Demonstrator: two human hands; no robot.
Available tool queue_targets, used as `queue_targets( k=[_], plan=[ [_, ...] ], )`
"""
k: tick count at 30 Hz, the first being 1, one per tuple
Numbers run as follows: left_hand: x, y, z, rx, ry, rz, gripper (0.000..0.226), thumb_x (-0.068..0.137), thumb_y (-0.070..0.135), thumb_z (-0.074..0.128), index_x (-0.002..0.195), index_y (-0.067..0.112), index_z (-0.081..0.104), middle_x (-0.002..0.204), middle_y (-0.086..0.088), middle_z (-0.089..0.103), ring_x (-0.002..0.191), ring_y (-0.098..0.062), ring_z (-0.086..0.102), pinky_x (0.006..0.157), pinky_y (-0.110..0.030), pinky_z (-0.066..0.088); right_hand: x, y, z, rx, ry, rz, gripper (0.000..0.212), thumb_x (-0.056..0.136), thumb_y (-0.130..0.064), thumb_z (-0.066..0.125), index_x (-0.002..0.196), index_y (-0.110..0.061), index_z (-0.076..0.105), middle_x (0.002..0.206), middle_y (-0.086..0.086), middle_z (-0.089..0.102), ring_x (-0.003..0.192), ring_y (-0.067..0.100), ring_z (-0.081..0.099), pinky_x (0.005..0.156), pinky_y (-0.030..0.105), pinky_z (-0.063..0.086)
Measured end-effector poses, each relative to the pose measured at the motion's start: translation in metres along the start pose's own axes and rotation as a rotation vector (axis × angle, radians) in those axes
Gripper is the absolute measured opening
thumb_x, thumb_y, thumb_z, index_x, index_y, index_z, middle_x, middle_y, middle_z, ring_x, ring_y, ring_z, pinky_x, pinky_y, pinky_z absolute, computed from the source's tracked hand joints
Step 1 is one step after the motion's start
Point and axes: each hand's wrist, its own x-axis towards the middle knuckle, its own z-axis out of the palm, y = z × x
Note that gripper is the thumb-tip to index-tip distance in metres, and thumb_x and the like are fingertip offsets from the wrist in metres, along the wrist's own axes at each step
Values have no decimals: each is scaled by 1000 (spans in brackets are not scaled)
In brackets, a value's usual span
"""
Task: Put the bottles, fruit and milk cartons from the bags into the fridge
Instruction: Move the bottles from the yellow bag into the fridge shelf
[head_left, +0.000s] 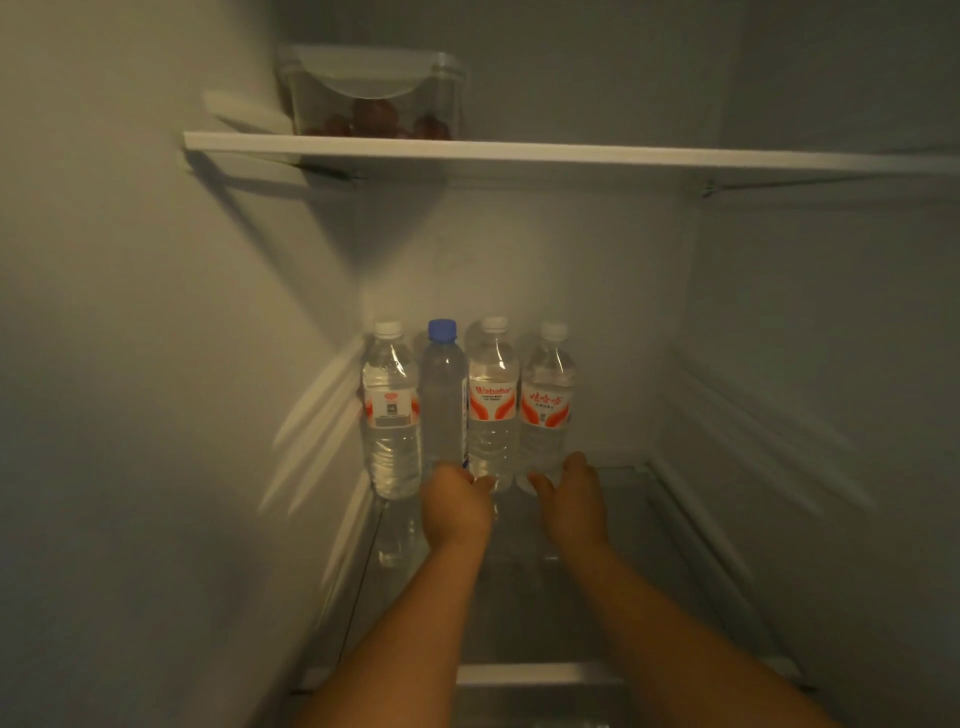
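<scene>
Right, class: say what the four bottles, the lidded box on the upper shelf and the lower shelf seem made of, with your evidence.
Four bottles: probably clear glossy plastic; ribbed see-through walls, screw caps.
Lidded box: clear plastic by its look; dark red fruit shows through.
Lower shelf: likely glass; the bottles reflect in it.

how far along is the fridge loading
Done: four water bottles stand in a row at the back of the lower shelf, and a clear tub of red fruit sits on the upper shelf. In hand: the left hand and right hand are at the bottles' bases; gripping or letting go, I cannot tell. Left: no milk cartons show yet; the bags are out of view.
</scene>
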Motion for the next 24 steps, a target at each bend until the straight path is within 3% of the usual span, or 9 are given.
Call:
queue_targets(
  k=[4, 7, 9, 13, 14, 16, 19, 21, 24],
  plan=[
    [-7, 3, -8, 11, -70, 11, 19, 86, 23, 76, 84, 10, 63, 89, -13, 71, 89, -32, 67, 74, -33, 48, -12, -6, -18, 23, -95, -24, 41, 92, -25, 68, 126, -3, 58, 126, 16, 60, 115, 31, 59, 86, 27, 41],
    [-19, 6, -19, -11, -150, 48, 17, 87, 17, 73, 79, 16, 58, 89, -10, 67, 89, -28, 64, 74, -29, 44, -30, -9, -32, 64, -120, -77, 20, 91, -14, 65, 107, -2, 68, 107, 15, 70, 98, 26, 65, 83, 32, 49],
    [-30, 6, -25, -44, -207, 94, 18, 88, 10, 70, 81, 20, 56, 92, -9, 67, 94, -27, 64, 76, -27, 42, -43, -8, -41, 101, -102, -79, 18, 91, -7, 61, 106, -1, 68, 105, 14, 70, 99, 27, 66, 86, 36, 51],
    [-56, -13, -41, 22, -236, 220, 9, 91, 10, 64, 97, 16, 60, 101, -7, 65, 104, -30, 64, 88, -33, 50, -78, -4, -54, 77, -167, -109, 36, 91, 2, 59, 127, 5, 58, 110, 2, 55, 106, 14, 52, 85, 14, 37],
    [-64, -21, -45, 118, -201, 282, 11, 91, 15, 64, 101, 17, 62, 108, -7, 65, 109, -30, 60, 93, -38, 49, -87, 0, -54, 32, -164, -149, 43, 90, 0, 62, 132, 3, 54, 116, 3, 55, 111, 16, 51, 90, 15, 35],
    [-88, -35, -59, 388, -100, 407, 22, 92, 28, 64, 113, 22, 63, 123, -3, 60, 122, -27, 48, 102, -42, 41, -104, 10, -55, -60, -162, -235, 53, 87, -11, 67, 137, -4, 51, 132, 13, 57, 123, 30, 53, 105, 31, 40],
    [-132, -46, -76, 586, 56, 527, 39, 92, 47, 59, 125, 28, 59, 144, 0, 48, 141, -27, 30, 113, -46, 28, -132, 29, -57, -308, -89, -355, 60, 83, -23, 71, 137, -6, 52, 141, 21, 49, 127, 41, 49, 106, 46, 43],
    [-154, -56, -79, 615, 60, 513, 49, 94, 52, 51, 136, 28, 53, 156, -3, 37, 148, -31, 20, 119, -50, 19, -154, 35, -58, -428, 42, -442, 59, 82, -32, 71, 134, -9, 56, 144, 22, 47, 131, 43, 46, 107, 52, 40],
    [-197, -78, -88, 615, 40, 456, 64, 96, 58, 33, 153, 27, 34, 166, -9, 16, 153, -34, 7, 122, -54, 8, -200, 47, -69, -532, -36, -377, 67, 93, -57, 33, 151, -22, 38, 160, 17, 26, 148, 38, 22, 118, 56, 16]
  ],
)
